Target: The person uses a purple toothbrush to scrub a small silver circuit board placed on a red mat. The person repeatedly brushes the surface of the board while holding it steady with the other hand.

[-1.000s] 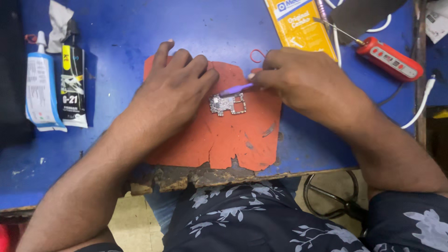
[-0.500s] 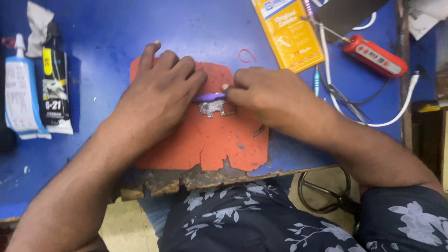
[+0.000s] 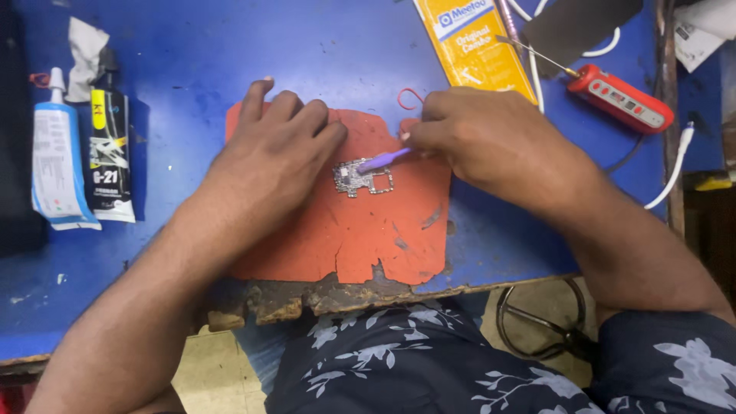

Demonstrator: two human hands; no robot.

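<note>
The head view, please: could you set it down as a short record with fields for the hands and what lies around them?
left hand: flat on the orange mat, fingers beside the small circuit board
right hand: pinching a purple tool, its tip on the circuit board
surface: blue table, front edge worn
far left: white glue tube and black glue tube, side by side
far right: yellow packet, red handheld device, white cable
</note>
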